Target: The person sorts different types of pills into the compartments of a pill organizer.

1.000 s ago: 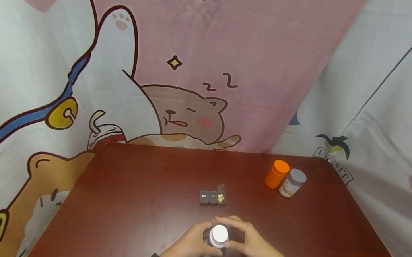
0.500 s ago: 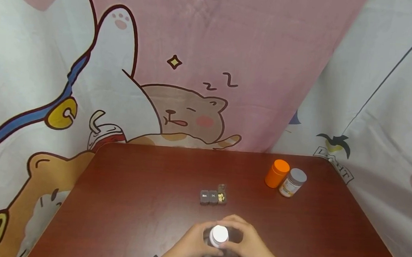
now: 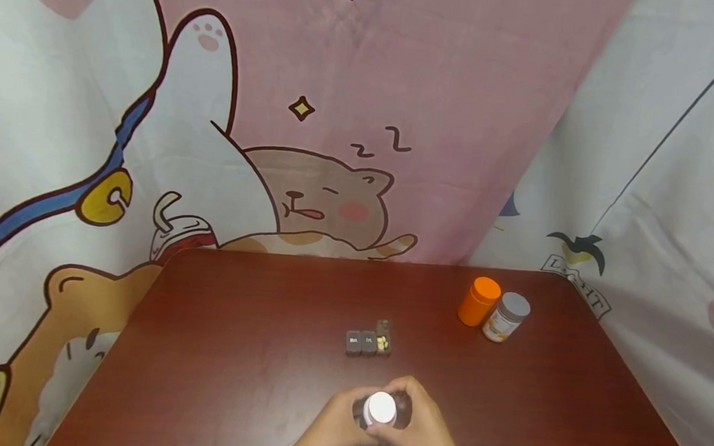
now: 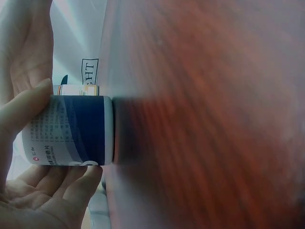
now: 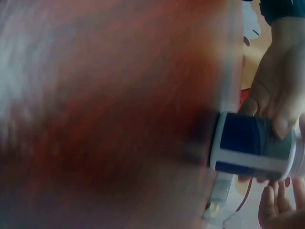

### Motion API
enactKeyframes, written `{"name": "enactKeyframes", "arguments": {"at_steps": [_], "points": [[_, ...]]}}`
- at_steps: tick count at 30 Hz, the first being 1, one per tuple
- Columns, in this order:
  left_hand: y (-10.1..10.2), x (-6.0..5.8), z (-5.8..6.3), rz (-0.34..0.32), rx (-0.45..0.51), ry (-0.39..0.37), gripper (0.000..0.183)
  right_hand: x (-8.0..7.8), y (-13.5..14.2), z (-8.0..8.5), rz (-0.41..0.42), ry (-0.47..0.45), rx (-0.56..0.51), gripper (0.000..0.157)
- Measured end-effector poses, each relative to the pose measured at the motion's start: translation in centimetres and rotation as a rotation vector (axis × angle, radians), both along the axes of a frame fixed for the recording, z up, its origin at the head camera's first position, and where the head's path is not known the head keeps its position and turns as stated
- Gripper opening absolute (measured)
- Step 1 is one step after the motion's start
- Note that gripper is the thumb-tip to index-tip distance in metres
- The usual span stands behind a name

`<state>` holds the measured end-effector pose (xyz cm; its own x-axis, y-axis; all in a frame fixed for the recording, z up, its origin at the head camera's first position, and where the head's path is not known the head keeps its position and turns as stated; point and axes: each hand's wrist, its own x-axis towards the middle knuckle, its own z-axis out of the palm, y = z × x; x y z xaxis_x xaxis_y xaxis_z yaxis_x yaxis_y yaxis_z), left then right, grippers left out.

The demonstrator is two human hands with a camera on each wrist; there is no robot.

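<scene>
White bottle (image 4: 78, 131): toward 6 o'clock on the counter (image 3: 230, 352), upright between both hands; its base is at or just above the surface, too close to tell.
Left grip (image 3: 338, 419): closed in around the bottle's body, coming from 8 o'clock.
Right grip (image 3: 424, 424): curled in from 4 o'clock, thumb and fingers narrowed about the bottle's top.
Cap (image 3: 381, 407): on the bottle; whether tight or loosened, I cannot tell.
Pill box (image 3: 353, 344): just past 11 o'clock from the bottle, well apart from both hands.
Compartments done: apparently one, the box's 3 o'clock end, lid up, pale yellow tablets (image 3: 382, 344) inside.
Compartments left: perhaps the other two, lids down; their contents are hidden.
Orange bottle (image 3: 479, 302): between 1 and 2 o'clock, lidded, out of the work for now.
Grey-lidded jar (image 3: 506, 318): 2 o'clock, beside the orange one, lidded too.
Stage: judged partway, with the bottle work unfinished.
</scene>
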<state>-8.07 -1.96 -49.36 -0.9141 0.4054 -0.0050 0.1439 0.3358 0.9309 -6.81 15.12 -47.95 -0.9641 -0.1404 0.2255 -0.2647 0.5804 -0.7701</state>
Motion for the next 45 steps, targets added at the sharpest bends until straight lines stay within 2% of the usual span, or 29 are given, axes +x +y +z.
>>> {"name": "enactKeyframes", "arguments": {"at_steps": [3, 6, 10, 12, 15, 16, 18, 21, 24, 30, 32, 34, 36, 39, 42, 45], "points": [[-0.1, -0.1, 0.0, -0.012, -0.025, 0.004, 0.063, -0.9, 1.0, -0.1, 0.158, 0.047, 0.007, 0.059], [-0.2, -0.2, -0.1, -0.012, -0.045, -0.002, 0.065, -2.5, 2.1, 0.5, 0.398, 0.054, -0.040, 0.061], [-0.3, -0.4, -0.1, -0.009, -0.057, -0.025, 0.074, -4.8, 3.3, 0.9, 0.684, -0.037, -0.085, 0.061], [-0.3, -0.5, -0.2, -0.018, -0.061, -0.024, 0.076, -5.5, 3.6, 0.9, 0.771, -0.084, -0.094, 0.059], [-0.4, -0.6, -0.3, -0.031, -0.052, -0.023, 0.068, -6.1, 3.6, 0.5, 0.816, -0.138, -0.102, 0.054], [-0.4, -0.6, -0.4, -0.034, -0.048, -0.020, 0.065, -6.0, 3.5, 0.5, 0.808, -0.163, -0.108, 0.053], [-0.4, -0.7, -0.4, -0.036, -0.044, -0.021, 0.063, -5.8, 3.4, 0.4, 0.778, -0.155, -0.104, 0.050], [-0.3, -0.7, -0.5, -0.023, -0.053, -0.023, 0.064, -4.8, 3.1, 0.1, 0.655, -0.113, -0.083, 0.048], [-0.2, -0.6, -0.6, -0.013, -0.059, -0.023, 0.067, -3.3, 2.5, -0.2, 0.453, -0.078, -0.053, 0.048], [-0.1, -0.6, -0.4, -0.018, -0.054, 0.002, 0.074, 0.3, 0.1, -0.3, -0.022, -0.132, -0.104, 0.050], [-0.2, -0.6, -0.4, -0.023, -0.042, -0.003, 0.075, 1.0, -0.7, -0.4, -0.130, -0.108, -0.114, 0.050], [-0.2, -0.6, -0.4, -0.028, -0.035, -0.011, 0.075, 1.4, -1.3, -0.5, -0.194, -0.068, -0.120, 0.050], [-0.3, -0.7, -0.4, -0.027, -0.040, -0.012, 0.076, 1.5, -1.7, -0.7, -0.220, -0.032, -0.112, 0.049], [-0.4, -0.8, -0.4, -0.026, -0.050, -0.003, 0.075, 1.4, -1.4, -0.6, -0.176, -0.032, -0.119, 0.050], [-0.4, -0.8, -0.6, -0.037, -0.050, 0.012, 0.070, 1.0, -0.4, -0.3, -0.021, -0.048, -0.062, 0.060], [-0.4, -0.7, -0.7, -0.047, -0.052, 0.015, 0.064, 0.0, 1.0, 0.2, 0.183, -0.026, -0.008, 0.068]]}}
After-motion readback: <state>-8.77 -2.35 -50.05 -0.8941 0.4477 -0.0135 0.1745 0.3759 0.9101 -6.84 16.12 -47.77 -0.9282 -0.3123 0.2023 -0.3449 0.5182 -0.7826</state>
